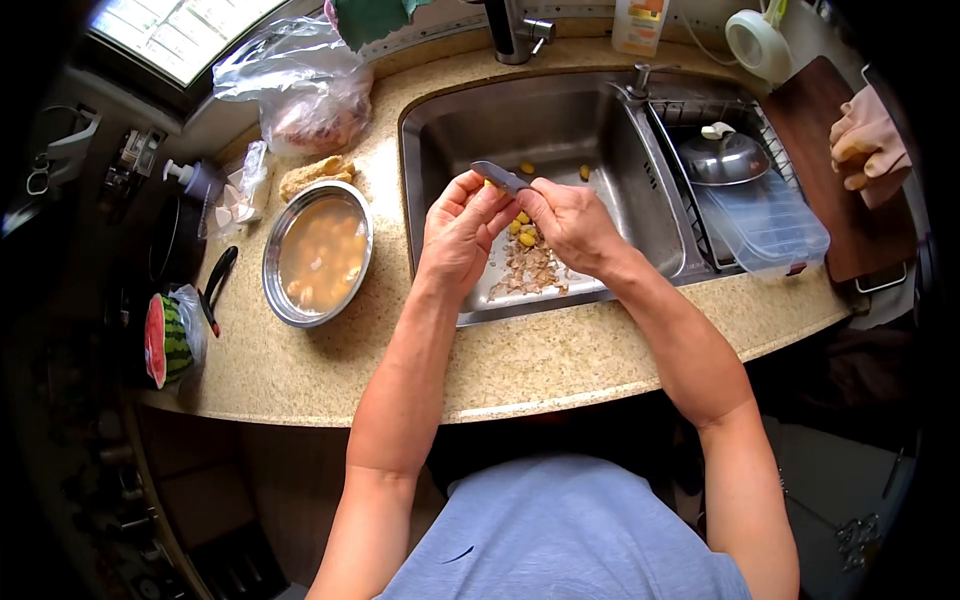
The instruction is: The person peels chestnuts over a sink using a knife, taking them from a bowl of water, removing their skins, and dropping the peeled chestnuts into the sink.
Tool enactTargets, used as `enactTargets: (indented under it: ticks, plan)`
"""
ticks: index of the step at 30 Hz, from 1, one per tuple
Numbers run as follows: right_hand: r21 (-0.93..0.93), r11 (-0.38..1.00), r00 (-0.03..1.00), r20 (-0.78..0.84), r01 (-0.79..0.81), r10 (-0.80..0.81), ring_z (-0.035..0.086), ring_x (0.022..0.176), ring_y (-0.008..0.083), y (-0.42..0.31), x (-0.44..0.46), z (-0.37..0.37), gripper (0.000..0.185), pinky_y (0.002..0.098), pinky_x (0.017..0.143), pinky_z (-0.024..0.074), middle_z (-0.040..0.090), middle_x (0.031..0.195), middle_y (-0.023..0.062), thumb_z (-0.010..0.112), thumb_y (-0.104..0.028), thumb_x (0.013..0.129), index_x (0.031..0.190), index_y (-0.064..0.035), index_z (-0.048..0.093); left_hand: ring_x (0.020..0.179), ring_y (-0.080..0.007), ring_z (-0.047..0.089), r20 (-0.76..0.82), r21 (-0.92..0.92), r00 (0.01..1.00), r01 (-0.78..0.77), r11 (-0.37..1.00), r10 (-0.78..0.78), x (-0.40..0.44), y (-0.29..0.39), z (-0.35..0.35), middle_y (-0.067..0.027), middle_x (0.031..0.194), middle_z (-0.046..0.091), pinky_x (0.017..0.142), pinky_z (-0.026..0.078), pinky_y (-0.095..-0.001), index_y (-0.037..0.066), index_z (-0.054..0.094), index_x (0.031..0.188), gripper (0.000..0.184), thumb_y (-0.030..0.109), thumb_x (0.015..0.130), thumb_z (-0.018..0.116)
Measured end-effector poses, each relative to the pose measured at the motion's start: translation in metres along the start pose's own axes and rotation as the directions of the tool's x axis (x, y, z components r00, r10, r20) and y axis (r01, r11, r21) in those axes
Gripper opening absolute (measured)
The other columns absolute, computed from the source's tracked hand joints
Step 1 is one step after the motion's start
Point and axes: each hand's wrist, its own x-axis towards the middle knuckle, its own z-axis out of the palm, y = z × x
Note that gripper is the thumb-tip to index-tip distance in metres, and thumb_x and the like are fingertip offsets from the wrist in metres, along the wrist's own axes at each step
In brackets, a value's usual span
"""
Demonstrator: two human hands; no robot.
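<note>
Over the sink (620,240), my right hand (578,222) grips a small knife (498,176) with a dark blade that points left. My left hand (462,232) is closed in a pinch just under the blade, with a small yellow nut-like piece (489,184) at its fingertips, mostly hidden. Below the hands, brown peelings (530,270) are heaped on the sink floor, with several yellow pieces (527,238) among them. Farther back in the basin lies another yellow piece (584,173). A metal bowl (272,275) of cloudy water with pale pieces stands left of the sink.
Left on the counter are a black-handled tool (218,280), a cut watermelon (170,340) and a clear plastic bag (305,100). The faucet (512,35) rises behind the basin. On the right, a rack holds a pot lid (725,158) and plastic container (765,225), beside a brown board (850,190).
</note>
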Motion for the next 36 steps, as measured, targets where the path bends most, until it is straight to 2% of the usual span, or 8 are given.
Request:
enactTargets:
  ticks: [5, 8, 15, 17, 21, 26, 30, 36]
  plan:
    - [-0.024, 0.991, 0.991, -0.009, -0.130, 0.130, 0.064, 0.071, 0.0408, 0.000, 0.002, -0.004, 0.037, 0.0470, 0.063, 0.0486, 0.065, 0.073, 0.0202, 0.051, -0.035, 0.102, 0.086, -0.0033, 0.063, 0.111, -0.0260, 0.067, 0.003, 0.029, 1.000, 0.005, 1.000, -0.005, 0.000, 0.000, -0.002, -0.0158, 0.118, 0.067, 0.100, 0.056, -0.0403, 0.001, 0.059, 0.122, 0.024, 0.009, 0.100, 0.060]
    - [0.071, 0.995, 0.997, -0.022, -0.071, 0.073, 0.064, 0.071, 0.0416, -0.003, 0.001, -0.008, 0.041, 0.0479, 0.064, 0.0486, 0.065, 0.072, 0.0213, 0.051, -0.038, 0.102, 0.085, -0.0024, 0.063, 0.110, -0.0260, 0.067, -0.006, 0.059, 1.000, -0.006, 0.998, 0.006, 0.002, -0.002, -0.004, -0.0160, 0.117, 0.067, 0.100, 0.056, -0.0402, 0.000, 0.059, 0.122, 0.023, 0.009, 0.100, 0.060]
    - [-0.016, 0.992, 0.992, -0.017, -0.123, 0.122, 0.066, 0.072, 0.0408, -0.001, 0.001, -0.008, 0.040, 0.0474, 0.065, 0.0494, 0.065, 0.074, 0.0219, 0.050, -0.036, 0.102, 0.086, -0.0014, 0.064, 0.111, -0.0261, 0.066, 0.016, 0.091, 1.000, 0.006, 0.996, -0.008, 0.001, -0.004, -0.003, -0.0157, 0.117, 0.067, 0.100, 0.056, -0.0406, -0.001, 0.059, 0.123, 0.024, 0.008, 0.101, 0.059]
    - [0.104, 0.988, 0.994, 0.027, -0.110, 0.108, 0.066, 0.072, 0.0401, -0.009, 0.000, -0.011, 0.038, 0.0462, 0.065, 0.0497, 0.066, 0.075, 0.0219, 0.050, -0.034, 0.102, 0.089, -0.0010, 0.065, 0.111, -0.0258, 0.066, 0.038, 0.070, 0.999, -0.003, 0.998, 0.001, 0.001, -0.004, -0.005, -0.0159, 0.117, 0.067, 0.100, 0.056, -0.0405, 0.000, 0.059, 0.123, 0.024, 0.009, 0.101, 0.058]
    - [0.019, 0.990, 0.990, 0.002, -0.139, 0.139, 0.066, 0.068, 0.0353, -0.002, 0.001, -0.006, 0.037, 0.0436, 0.063, 0.0495, 0.066, 0.073, 0.0202, 0.052, -0.033, 0.102, 0.090, -0.0007, 0.065, 0.106, -0.0219, 0.068, 0.049, 0.086, 0.998, 0.021, 0.996, -0.025, -0.001, 0.000, -0.001, -0.0108, 0.114, 0.069, 0.095, 0.058, -0.0384, 0.002, 0.062, 0.123, 0.025, 0.010, 0.099, 0.063]
    - [0.329, 0.937, 0.990, -0.035, -0.118, 0.137, 0.062, 0.062, 0.0253, 0.010, 0.005, -0.002, 0.037, 0.0402, 0.061, 0.0481, 0.063, 0.067, 0.0149, 0.052, -0.034, 0.102, 0.089, -0.0011, 0.064, 0.102, -0.0183, 0.067, 0.034, 0.169, 0.999, 0.022, 0.985, -0.028, -0.002, 0.003, 0.001, -0.0097, 0.114, 0.069, 0.083, 0.057, -0.0298, 0.003, 0.062, 0.127, 0.030, 0.009, 0.098, 0.064]
    - [-0.040, 0.999, 0.999, -0.035, 0.017, -0.018, 0.065, 0.069, 0.0369, -0.001, 0.001, -0.009, 0.035, 0.0448, 0.063, 0.0494, 0.065, 0.072, 0.0170, 0.052, -0.034, 0.102, 0.088, -0.0049, 0.065, 0.099, -0.0156, 0.065, 0.030, 0.158, 0.999, -0.023, 0.987, 0.018, 0.000, -0.001, -0.009, -0.0078, 0.113, 0.069, 0.082, 0.054, -0.0270, 0.003, 0.062, 0.128, 0.033, 0.004, 0.096, 0.066]
    - [0.012, 0.997, 0.997, 0.010, -0.070, 0.070, 0.065, 0.072, 0.0393, 0.001, 0.001, -0.007, 0.036, 0.0461, 0.064, 0.0488, 0.066, 0.075, 0.0195, 0.052, -0.035, 0.102, 0.087, -0.0034, 0.064, 0.095, -0.0139, 0.063, 0.033, 0.099, 0.999, 0.002, 0.995, -0.005, 0.001, -0.002, -0.011, -0.0058, 0.113, 0.069, 0.080, 0.051, -0.0260, 0.003, 0.063, 0.129, 0.034, 0.003, 0.095, 0.066]
